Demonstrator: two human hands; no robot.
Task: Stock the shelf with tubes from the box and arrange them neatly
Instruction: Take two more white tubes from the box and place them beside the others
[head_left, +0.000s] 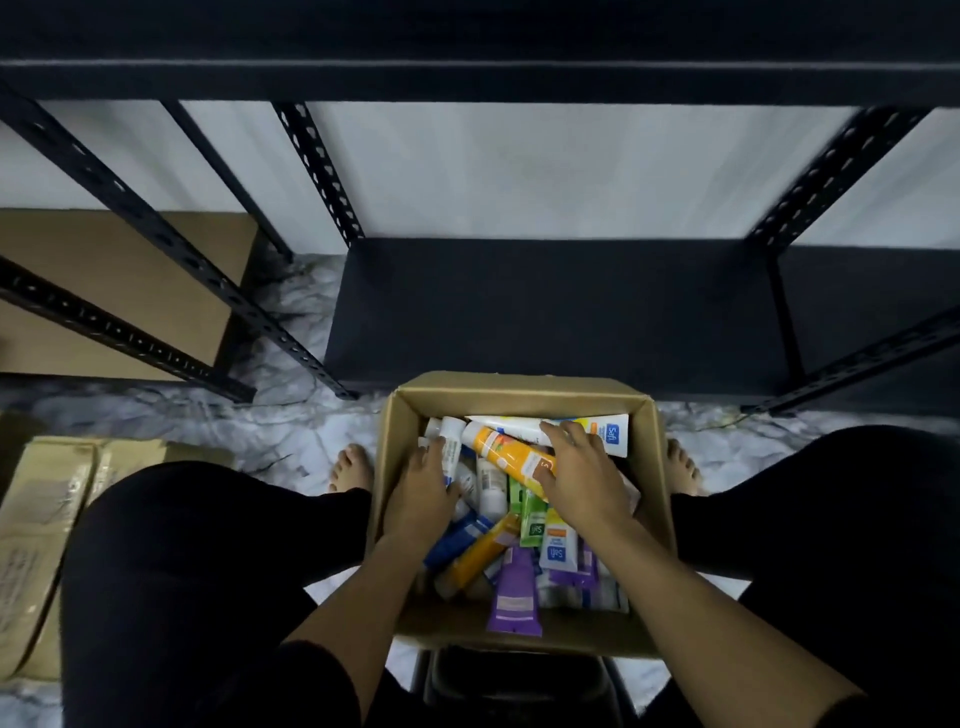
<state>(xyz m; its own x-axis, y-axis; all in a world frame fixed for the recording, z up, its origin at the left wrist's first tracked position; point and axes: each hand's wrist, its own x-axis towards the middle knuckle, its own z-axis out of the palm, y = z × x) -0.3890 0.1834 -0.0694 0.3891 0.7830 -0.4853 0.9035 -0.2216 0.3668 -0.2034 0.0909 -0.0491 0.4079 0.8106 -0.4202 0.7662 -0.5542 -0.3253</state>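
An open cardboard box (397, 452) stands on the floor between my knees, filled with several tubes lying in a jumble. Both hands are inside it. My left hand (423, 480) grips a white tube (451, 441) at the box's left side, fingers curled round it. My right hand (579, 470) lies over an orange tube (506, 449) and a white tube with a blue label (597, 428), fingers bent on them. A purple tube (514, 592) sticks up at the near edge. The dark lower shelf (561, 306) lies bare just beyond the box.
Black perforated shelf uprights (317, 171) rise at left and right, with an upper shelf edge (478, 73) overhead. A brown carton (119, 270) sits under the left rack, and a taped carton (47, 540) lies by my left knee. My bare feet flank the box on marbled floor.
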